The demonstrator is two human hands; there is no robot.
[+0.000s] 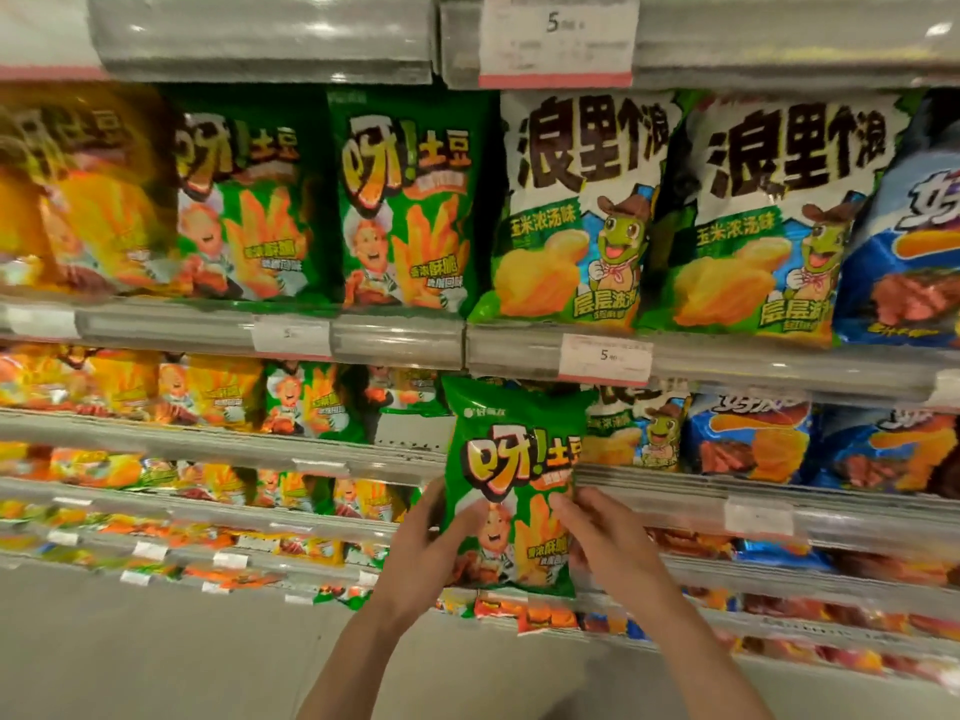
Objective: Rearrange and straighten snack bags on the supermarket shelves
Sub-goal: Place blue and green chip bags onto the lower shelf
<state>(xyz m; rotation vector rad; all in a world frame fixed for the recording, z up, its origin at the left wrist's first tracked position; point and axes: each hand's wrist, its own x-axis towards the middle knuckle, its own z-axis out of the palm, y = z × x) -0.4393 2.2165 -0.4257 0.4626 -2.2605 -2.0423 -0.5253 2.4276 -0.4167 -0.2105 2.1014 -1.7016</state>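
Snack bag (511, 491), green with a cartoon chef and fries on its front, is held upright in front of the shelves, clamped between both hands. The left hand (423, 545) grips its lower left edge, its fingers (457, 519) curled onto the front. The right hand (605, 537) pinches the lower right side, fingers closed on the film. The bag's top reaches just under the rail of the upper shelf (400, 337), beside a price tag (605, 358). On that shelf stand two matching green bags (405, 200), upright and side by side, then two white-and-green bags with a turtle (576, 210) to their right, and a blue bag (904, 241) at the far right. Lower shelves carry more orange, green and blue bags, blurred.
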